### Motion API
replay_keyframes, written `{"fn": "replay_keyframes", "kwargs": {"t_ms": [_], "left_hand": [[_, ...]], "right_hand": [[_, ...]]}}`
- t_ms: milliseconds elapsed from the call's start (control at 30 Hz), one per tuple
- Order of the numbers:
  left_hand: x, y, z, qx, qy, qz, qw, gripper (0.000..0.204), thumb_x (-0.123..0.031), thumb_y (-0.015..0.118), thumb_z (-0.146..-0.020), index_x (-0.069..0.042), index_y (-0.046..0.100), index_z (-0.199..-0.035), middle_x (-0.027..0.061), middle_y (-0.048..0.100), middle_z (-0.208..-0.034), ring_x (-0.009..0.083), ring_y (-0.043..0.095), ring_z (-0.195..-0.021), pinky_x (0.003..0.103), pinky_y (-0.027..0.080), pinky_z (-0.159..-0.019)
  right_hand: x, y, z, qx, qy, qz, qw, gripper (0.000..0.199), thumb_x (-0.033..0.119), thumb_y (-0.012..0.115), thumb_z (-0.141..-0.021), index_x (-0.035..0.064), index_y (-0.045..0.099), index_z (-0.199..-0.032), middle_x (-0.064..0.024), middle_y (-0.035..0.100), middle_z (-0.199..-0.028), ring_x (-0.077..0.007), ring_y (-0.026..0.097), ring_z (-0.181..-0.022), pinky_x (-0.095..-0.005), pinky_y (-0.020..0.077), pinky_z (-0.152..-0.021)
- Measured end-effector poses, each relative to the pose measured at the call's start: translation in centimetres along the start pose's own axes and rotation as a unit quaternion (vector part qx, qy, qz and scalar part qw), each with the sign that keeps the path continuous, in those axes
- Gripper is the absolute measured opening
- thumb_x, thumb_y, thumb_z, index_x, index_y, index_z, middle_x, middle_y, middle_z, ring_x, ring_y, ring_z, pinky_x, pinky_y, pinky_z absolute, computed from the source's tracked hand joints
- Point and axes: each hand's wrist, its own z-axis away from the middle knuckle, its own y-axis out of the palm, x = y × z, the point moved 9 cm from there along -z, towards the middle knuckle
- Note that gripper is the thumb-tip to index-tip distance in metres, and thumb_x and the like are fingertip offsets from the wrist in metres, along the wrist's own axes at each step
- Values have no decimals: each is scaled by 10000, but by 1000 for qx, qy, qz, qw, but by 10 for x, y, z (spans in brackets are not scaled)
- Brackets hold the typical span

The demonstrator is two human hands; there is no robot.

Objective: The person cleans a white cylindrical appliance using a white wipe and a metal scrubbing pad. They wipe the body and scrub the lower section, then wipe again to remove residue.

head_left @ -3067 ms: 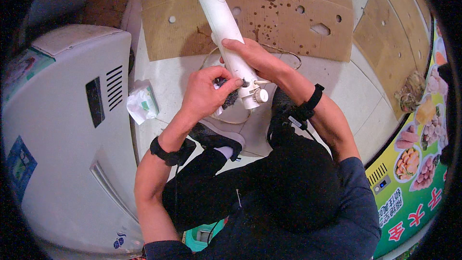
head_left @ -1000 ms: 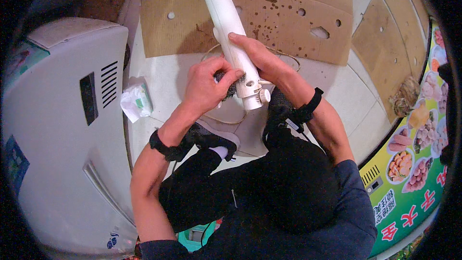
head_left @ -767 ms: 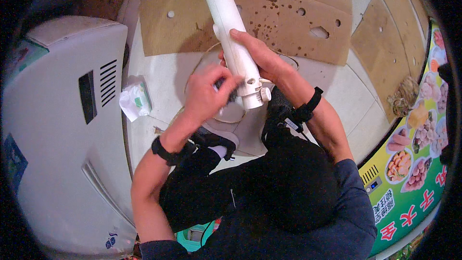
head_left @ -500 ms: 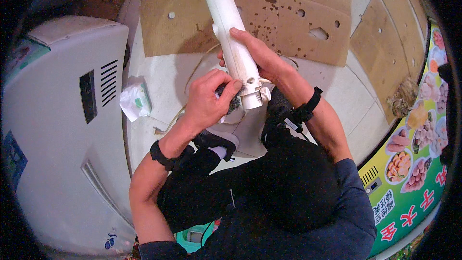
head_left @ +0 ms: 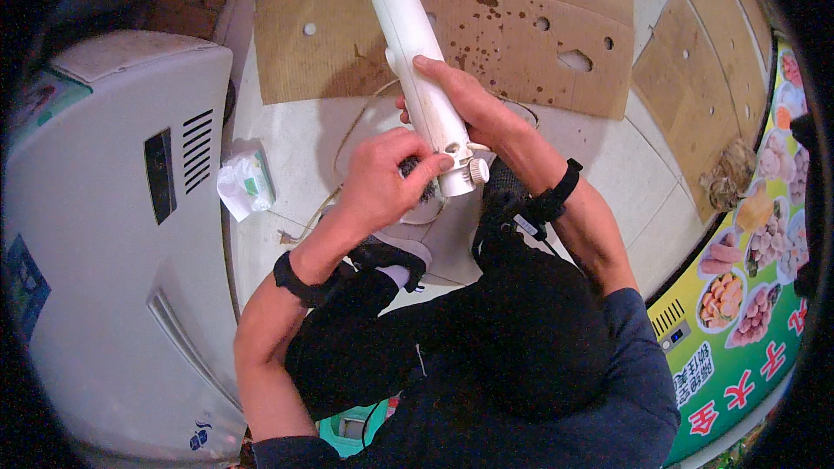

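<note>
To the left of both hands stands a big white appliance (head_left: 130,234), smooth plastic with a slotted vent, and beyond the hands flattened brown cardboard (head_left: 486,35), stained and punched with holes, lies over the pale tiled floor (head_left: 608,156), probably to shield it. The long white plastic tube (head_left: 417,69) runs away from the person; the right hand (head_left: 465,104) is wrapped around its middle, seemingly to steady it at an angle. The left hand (head_left: 382,178) is curled at the tube's near end, fingers pinched on a small dark part (head_left: 419,181) beside a ridged white knob (head_left: 479,171). A thin cord (head_left: 347,135) loops on the floor under the hands. A crumpled wrapper (head_left: 245,184) lies left of the left hand.
</note>
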Motion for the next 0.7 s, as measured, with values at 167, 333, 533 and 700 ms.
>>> {"fn": "replay_keyframes", "kwargs": {"t_ms": [167, 333, 533, 700], "left_hand": [[7, 8, -2, 69, -46, 20, 996, 204, -202, 805, -899, -14, 740, -852, 98, 737, -786, 171, 688, -729, 331, 546, -714], [16, -13, -6, -38, -60, 109, 991, 227, -226, 777, -942, -19, 734, -858, 4, 706, -763, 74, 613, -747, 294, 519, -700], [29, 3, -7, 11, -100, 126, 987, 268, -252, 777, -939, -9, 721, -842, 12, 657, -713, 77, 571, -705, 292, 489, -663], [51, -30, -28, -73, -137, 164, 974, 303, -293, 763, -967, -34, 714, -817, -12, 665, -770, 65, 578, -758, 259, 497, -719]], "right_hand": [[6, 1, 4, -13, -33, -45, 998, 679, 571, 556, -1008, -25, 568, -1333, -152, 728, -1054, -246, 720, -845, -387, 607, -747], [4, 5, 4, 0, -24, -63, 998, 680, 569, 554, -1010, -17, 548, -1355, -156, 722, -1050, -253, 724, -864, -398, 614, -758], [3, 3, 4, -20, -14, -53, 998, 671, 570, 550, -1012, -11, 557, -1347, -148, 722, -1037, -241, 720, -861, -390, 605, -754], [7, -2, 6, -42, -13, -4, 999, 674, 560, 549, -1016, 2, 527, -1394, -145, 723, -1042, -225, 712, -857, -386, 596, -727]]}}
